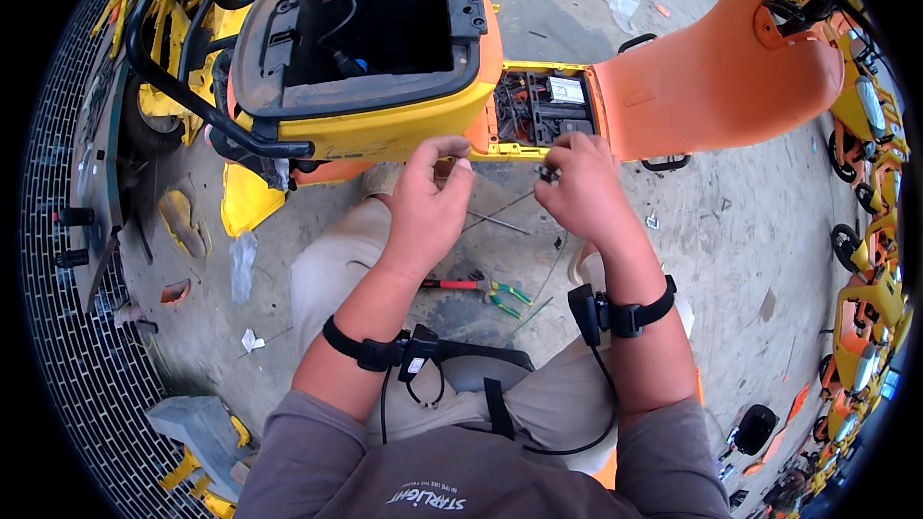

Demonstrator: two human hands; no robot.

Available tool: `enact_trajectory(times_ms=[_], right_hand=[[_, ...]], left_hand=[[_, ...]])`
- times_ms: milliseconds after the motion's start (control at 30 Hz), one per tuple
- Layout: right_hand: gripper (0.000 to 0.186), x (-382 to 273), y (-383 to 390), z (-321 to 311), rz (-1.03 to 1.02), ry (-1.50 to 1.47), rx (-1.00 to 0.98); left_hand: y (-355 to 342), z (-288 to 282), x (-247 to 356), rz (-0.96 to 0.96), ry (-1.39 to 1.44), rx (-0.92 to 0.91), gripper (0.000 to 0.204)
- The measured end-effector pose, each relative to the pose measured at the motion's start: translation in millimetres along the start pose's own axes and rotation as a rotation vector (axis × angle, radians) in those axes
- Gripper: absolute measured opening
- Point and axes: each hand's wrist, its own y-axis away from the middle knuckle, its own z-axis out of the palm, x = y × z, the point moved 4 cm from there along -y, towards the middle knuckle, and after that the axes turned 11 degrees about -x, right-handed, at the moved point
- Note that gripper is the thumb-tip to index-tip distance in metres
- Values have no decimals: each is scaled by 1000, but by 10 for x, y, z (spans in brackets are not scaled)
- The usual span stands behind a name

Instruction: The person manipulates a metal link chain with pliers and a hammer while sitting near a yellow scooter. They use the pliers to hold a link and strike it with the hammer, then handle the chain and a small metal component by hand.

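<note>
pinching a small dark part (547,174) between thumb and fingertips, the right hand (588,185) hangs at the near right corner of the uncovered bay (518,149) in a yellow and orange scooter (385,127). the part sits just off the bay's near edge, on the side toward the person. the left hand (433,200) is curled near the bay's near left corner, thumb and fingertips close together; i cannot tell whether anything is between them, or whether they touch the body.

inside the bay, a silver box (565,89) lies toward the far right corner, with dark cables (512,108) along the left edge. the orange front panel (711,86) rises beyond the bay's right edge.

the likeliest trouble, i'd judge, is a dropped part: the grip is narrow and only at the fingertips, so a small slip could send it over the near edge to the floor (731,259), or over the rim among the cables, where it would be hard to find. a hand pushed in carelessly might tug a wire loose. the black cord (608,402) hanging from the right wrist strap (646,313) could snag during a long reach, and the green-handled pliers (508,299) on the floor could be kicked.
</note>
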Motion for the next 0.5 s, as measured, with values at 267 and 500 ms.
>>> enact_trajectory(times_ms=[267,500], right_hand=[[24,19,-90,-371,-128,-601,418],[22,172,-84,-157,40,-606,101]], left_hand=[[-5,-12,46,23,-16,35,23],[-15,-40,-2,31,-30,37,23]])
